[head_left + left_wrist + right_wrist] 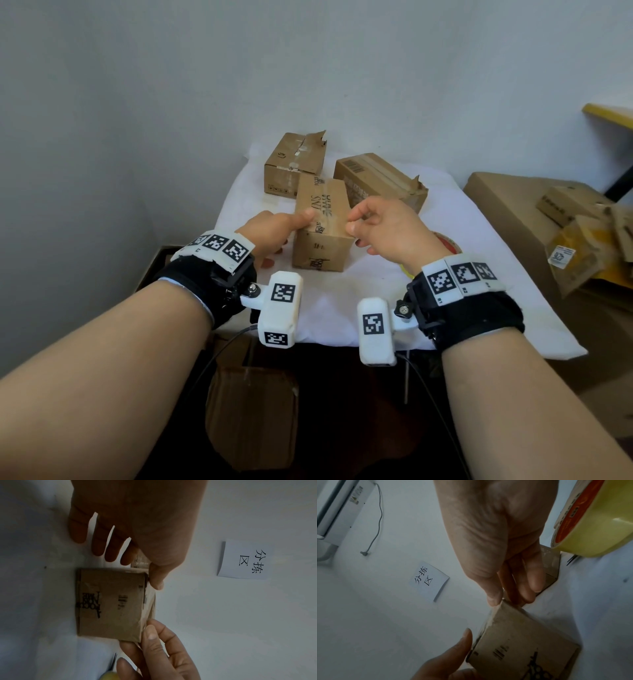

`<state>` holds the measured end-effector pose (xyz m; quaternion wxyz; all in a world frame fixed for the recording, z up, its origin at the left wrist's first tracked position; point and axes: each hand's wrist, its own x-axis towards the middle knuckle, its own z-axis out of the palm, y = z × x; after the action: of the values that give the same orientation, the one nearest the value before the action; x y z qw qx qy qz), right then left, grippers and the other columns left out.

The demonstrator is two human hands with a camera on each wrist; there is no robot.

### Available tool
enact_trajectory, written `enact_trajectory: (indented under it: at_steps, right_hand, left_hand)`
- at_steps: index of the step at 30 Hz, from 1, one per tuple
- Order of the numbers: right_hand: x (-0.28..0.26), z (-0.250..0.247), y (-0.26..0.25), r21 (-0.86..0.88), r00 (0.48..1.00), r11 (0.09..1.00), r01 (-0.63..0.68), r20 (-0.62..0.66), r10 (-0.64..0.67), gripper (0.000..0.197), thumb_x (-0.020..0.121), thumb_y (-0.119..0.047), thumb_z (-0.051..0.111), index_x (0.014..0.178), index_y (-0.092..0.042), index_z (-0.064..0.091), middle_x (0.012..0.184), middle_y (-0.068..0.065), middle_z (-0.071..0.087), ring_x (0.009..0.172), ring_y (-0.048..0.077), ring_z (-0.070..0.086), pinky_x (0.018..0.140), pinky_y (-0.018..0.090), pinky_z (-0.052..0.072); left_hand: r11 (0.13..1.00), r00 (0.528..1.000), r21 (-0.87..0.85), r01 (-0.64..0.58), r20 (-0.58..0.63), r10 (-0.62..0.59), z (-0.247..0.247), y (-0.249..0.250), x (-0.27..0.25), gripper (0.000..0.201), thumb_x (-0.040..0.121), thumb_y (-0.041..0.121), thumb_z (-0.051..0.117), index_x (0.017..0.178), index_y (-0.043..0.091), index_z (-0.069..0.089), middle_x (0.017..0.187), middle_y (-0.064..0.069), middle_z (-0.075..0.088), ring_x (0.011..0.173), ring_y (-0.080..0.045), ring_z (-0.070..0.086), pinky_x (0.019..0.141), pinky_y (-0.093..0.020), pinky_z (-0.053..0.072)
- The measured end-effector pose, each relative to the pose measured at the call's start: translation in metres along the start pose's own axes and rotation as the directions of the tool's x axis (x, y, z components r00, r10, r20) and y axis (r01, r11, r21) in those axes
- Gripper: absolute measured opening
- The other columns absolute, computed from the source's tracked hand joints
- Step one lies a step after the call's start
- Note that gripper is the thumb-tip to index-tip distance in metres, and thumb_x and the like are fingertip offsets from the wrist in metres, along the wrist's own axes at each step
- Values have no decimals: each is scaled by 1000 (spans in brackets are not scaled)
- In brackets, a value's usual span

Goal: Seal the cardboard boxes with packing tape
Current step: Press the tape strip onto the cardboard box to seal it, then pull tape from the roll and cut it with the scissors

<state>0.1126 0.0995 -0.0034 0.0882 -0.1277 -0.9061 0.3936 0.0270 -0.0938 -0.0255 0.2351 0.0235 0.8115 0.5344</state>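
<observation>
A small brown cardboard box [322, 222] [111, 601] [522, 642] stands in the middle of the white-covered table [342, 308]. My left hand [286, 233] [145, 555] is at its left side. Its thumb presses the top near edge, and its fingers reach straight down past the side. My right hand [352, 222] [510, 595] pinches the box's near right top corner between thumb and curled fingers. A clear strip seems to run along the top edge between the two thumbs. A yellow tape roll [445, 244] [594, 527] with a red core lies on the cloth, just right of my right hand.
Two more cardboard boxes with torn flaps, one on the left [296, 164] and one on the right [380, 180], stand behind the small one. A big carton [496, 205] with loose boxes on it sits right of the table. A paper label [247, 561] hangs on the wall. Another brown box [251, 411] is on the floor below.
</observation>
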Motion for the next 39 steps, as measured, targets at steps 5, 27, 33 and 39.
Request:
enact_trajectory:
  at_steps: [5,27,33,39]
  right_hand:
    - [-1,-21,2,40,986,996,-78,-146,83,16,91,-13,64,81,-24,71,86,-5,75,73,11,73,79,39,60]
    - [-15,-63,37,-814,877,549,-189,111,467,39,84,-24,78,117,-12,63,113,7,60,104,30,58,93,38,50]
    - [-22,-65,29,-719,932,652,-242,15,363,9,94,-12,57,89,-6,60,88,9,57,89,30,55,81,35,45]
    - [-26,-79,18,-420,967,876,-235,-11,254,22,93,-8,69,114,-12,74,115,8,70,109,26,64,90,31,49]
  left_hand:
    - [996,986,-44,-79,-154,71,-3,3,7,78,82,70,61,134,13,49,124,-7,60,108,-27,60,91,-47,52]
    - [857,807,-132,-497,-434,401,13,21,0,15,89,11,58,92,27,57,90,8,60,80,-8,57,70,-22,46]
    - [825,796,-135,-549,-384,467,20,24,-8,26,84,3,54,93,27,58,96,3,64,91,-15,64,88,-37,57]
    - [761,762,-165,-628,-330,557,27,30,-15,28,85,-3,54,94,23,59,93,1,64,86,-10,61,83,-29,56]
